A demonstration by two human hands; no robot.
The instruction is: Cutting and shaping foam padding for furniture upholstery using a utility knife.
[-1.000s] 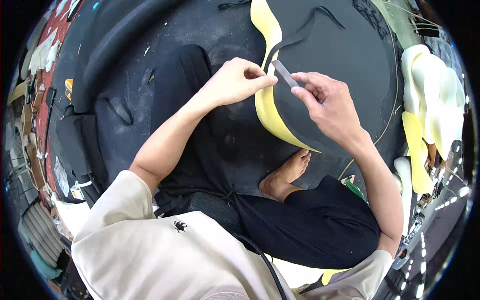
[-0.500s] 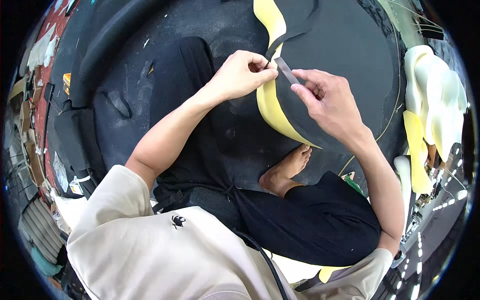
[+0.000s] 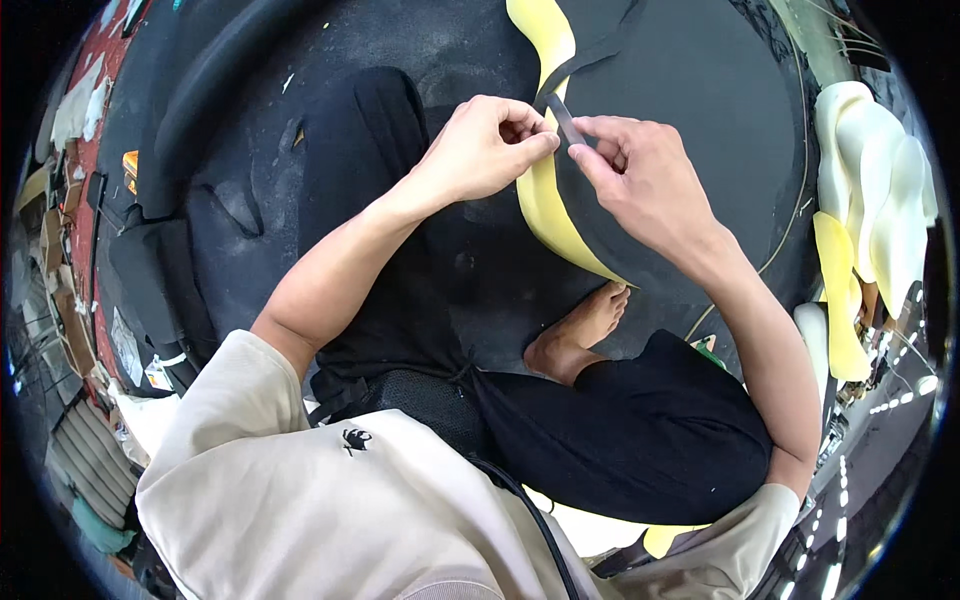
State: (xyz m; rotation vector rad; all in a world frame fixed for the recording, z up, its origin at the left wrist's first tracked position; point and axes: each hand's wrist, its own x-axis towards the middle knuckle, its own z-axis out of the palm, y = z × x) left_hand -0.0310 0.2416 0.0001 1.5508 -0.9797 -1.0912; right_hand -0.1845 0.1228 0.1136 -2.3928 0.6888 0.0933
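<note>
A long wavy band of yellow foam (image 3: 545, 205) runs along the edge of a large dark grey sheet (image 3: 700, 90). A thin black strip (image 3: 572, 66) curls over the upper part of the band. My left hand (image 3: 490, 148), on the band's left, pinches at the lower end of this strip, which the fingertips mostly hide. Between thumb and fingers my right hand (image 3: 645, 175) grips a flat, narrow metal blade (image 3: 564, 120). Its far end meets the band just above my left fingertips.
My bare foot (image 3: 585, 330) rests below the band's pointed lower end. White and yellow foam pieces (image 3: 870, 180) are heaped at the right. A thick black padded roll (image 3: 215, 100) curves along the upper left, with cardboard and clutter (image 3: 70, 300) beyond it.
My right hand has moved slightly up and left, and the blade is turned more edge-on. My left hand stays nearly in place, still pinching.
</note>
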